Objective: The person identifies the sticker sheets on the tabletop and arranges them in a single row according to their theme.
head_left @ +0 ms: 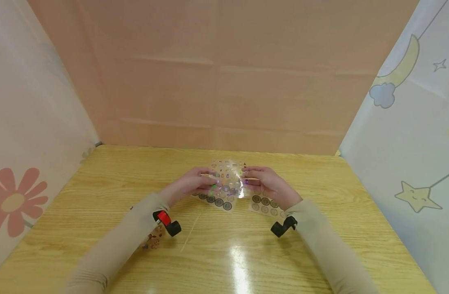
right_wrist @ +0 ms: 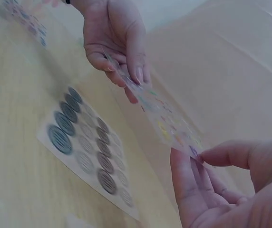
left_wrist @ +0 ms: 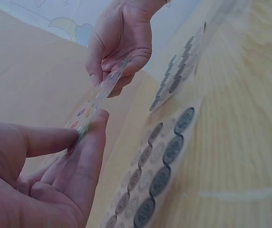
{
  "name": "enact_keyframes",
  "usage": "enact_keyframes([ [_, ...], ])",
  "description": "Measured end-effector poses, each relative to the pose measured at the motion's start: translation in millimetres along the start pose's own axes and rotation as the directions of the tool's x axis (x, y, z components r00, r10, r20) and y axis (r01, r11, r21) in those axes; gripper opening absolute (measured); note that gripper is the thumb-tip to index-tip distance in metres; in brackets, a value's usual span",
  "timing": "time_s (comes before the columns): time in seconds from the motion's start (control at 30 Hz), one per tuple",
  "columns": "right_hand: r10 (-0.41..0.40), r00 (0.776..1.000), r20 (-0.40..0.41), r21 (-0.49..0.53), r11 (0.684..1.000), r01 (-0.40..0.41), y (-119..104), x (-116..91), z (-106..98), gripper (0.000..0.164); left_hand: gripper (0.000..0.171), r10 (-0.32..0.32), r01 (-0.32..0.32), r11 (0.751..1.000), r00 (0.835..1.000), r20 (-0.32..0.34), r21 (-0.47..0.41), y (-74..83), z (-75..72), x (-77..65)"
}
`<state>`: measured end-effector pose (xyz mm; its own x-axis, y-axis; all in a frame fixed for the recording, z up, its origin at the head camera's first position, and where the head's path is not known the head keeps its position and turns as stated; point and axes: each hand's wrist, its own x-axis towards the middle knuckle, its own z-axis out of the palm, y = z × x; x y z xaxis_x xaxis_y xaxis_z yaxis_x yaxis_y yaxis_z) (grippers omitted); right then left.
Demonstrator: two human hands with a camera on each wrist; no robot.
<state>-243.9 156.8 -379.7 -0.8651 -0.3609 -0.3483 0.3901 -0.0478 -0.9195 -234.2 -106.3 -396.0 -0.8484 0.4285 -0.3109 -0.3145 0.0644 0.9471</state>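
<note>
Between both hands a clear sticker sheet [head_left: 229, 173] with small coloured pictures is held up above the table. My left hand [head_left: 197, 181] pinches its left edge between thumb and fingers. The opposite edge is pinched by my right hand [head_left: 269, 183] in the same way. In the left wrist view the sheet [left_wrist: 95, 107] appears nearly edge-on. Beneath it, a sheet of round dark stickers [head_left: 217, 202] lies on the wood, partly covered by the left hand and the clear sheet. A similar sheet of round stickers [head_left: 264, 204] lies under the right hand.
Another clear sheet with coloured stickers [head_left: 153, 239] lies on the table [head_left: 224, 232], partly hidden by the left forearm. A thin pale strip [head_left: 191, 232] lies nearby. A peach backdrop [head_left: 217, 81] stands behind, with patterned side panels [head_left: 412, 134] at left and right.
</note>
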Motion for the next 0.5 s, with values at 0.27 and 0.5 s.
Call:
enact_keyframes([
  [0.27, 0.051, 0.998, 0.048, 0.016, 0.999, -0.052, 23.6, -5.9, 33.8, 0.03, 0.038, -0.007, 0.007, 1.0, 1.0, 0.002, -0.003, -26.5, -17.8, -36.0],
  [0.5, 0.073, 0.996, 0.059, 0.013, 0.997, -0.074, 41.8, -4.0, 45.8, 0.018, 0.038, -0.021, 0.02, 1.0, 0.998, -0.051, -0.013, -44.7, -17.3, -52.2],
])
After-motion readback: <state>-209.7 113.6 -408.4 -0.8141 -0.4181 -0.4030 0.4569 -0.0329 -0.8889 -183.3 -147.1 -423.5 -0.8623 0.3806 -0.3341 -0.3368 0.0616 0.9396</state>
